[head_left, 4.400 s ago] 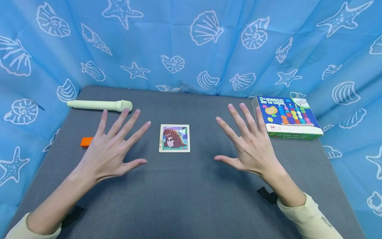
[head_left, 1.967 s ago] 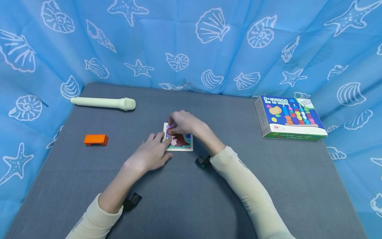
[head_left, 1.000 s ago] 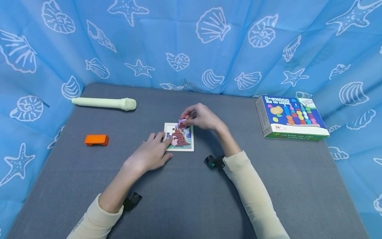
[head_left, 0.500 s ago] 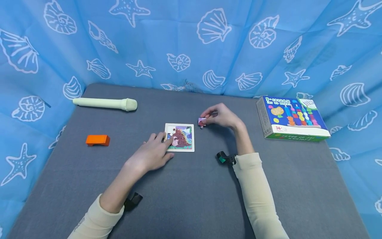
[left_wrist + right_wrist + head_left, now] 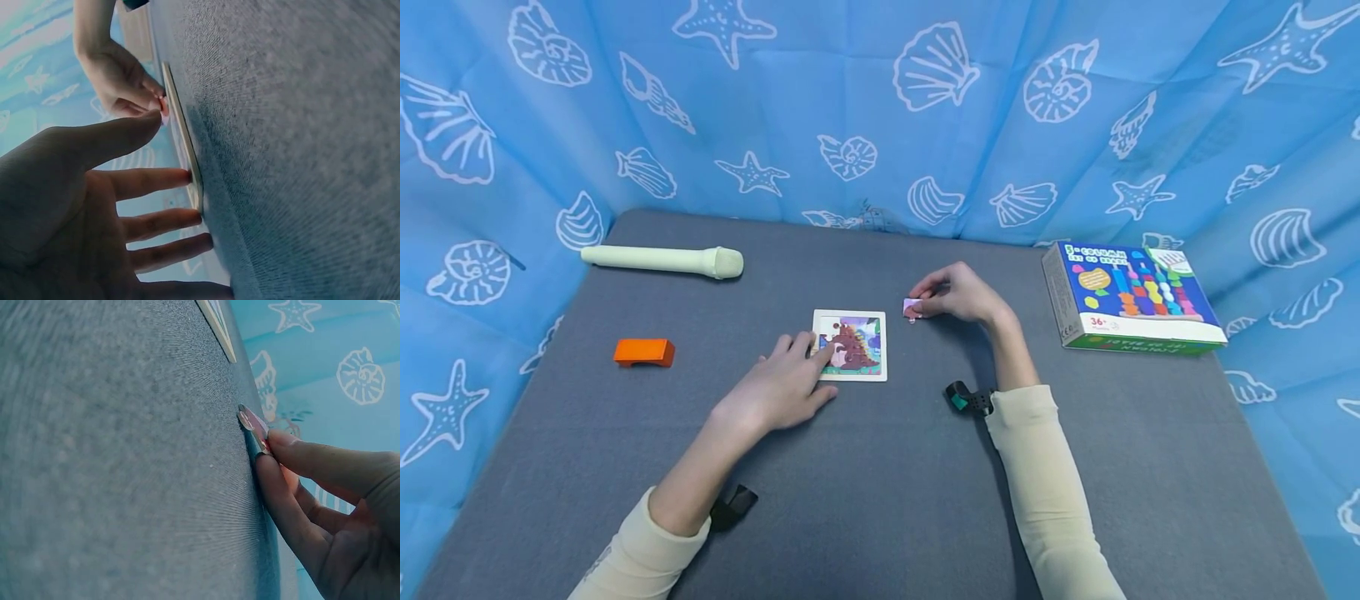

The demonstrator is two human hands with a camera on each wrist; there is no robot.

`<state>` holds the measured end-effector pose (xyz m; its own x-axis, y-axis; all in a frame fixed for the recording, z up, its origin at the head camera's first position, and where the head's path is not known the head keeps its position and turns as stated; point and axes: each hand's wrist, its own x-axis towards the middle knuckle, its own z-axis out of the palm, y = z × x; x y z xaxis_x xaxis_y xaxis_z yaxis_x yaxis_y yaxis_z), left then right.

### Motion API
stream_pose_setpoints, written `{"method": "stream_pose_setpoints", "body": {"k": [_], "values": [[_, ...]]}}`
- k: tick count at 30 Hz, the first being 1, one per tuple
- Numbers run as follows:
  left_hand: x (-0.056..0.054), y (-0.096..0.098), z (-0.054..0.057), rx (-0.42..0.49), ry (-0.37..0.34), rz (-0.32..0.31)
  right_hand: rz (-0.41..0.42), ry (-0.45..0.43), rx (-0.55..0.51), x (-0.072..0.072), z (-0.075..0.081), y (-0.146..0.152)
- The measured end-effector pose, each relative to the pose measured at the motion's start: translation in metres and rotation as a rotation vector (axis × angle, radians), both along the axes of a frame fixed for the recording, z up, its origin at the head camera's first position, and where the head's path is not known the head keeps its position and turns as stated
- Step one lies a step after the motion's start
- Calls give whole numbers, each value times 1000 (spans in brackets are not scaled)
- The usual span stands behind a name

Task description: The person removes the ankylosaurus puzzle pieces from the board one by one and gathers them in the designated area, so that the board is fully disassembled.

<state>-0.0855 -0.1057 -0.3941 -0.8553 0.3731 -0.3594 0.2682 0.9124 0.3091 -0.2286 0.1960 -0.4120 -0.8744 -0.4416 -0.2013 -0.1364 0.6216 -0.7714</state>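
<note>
R hand (image 5: pixel 966 296) pinches pc (image 5: pixel 912 309), tilted, at/just off desk (image 5: pixel 865 492), btw puzzle (image 5: pixel 862 346) & desk's R edge, nearer puzzle. L hand (image 5: pixel 778 383) relaxed, grips nothing, index on puzzle, mid-desk twd far edge. Prob best: lower pc flat, pic up, ease pinch; L index light so puzzle won't slide.

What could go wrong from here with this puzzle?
The right hand pinches the puzzle piece near one end, so it might slip or twist. The left hand touches the puzzle board with extended fingers rather than gripping it, so a push could slide it.
</note>
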Motion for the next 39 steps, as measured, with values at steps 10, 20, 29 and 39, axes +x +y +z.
{"method": "stream_pose_setpoints", "body": {"k": [10,20,29,39], "values": [[-2,-5,5,25,14,5,-49,-14,30,0,1,3],[2,-1,7,67,-25,-80,-57,-85,-10,2,3,4],[3,1,3,56,-40,-106,-60,-32,61,3,4,1],[5,3,3,50,-25,-83,-41,-19,75,6,8,-3]]}}
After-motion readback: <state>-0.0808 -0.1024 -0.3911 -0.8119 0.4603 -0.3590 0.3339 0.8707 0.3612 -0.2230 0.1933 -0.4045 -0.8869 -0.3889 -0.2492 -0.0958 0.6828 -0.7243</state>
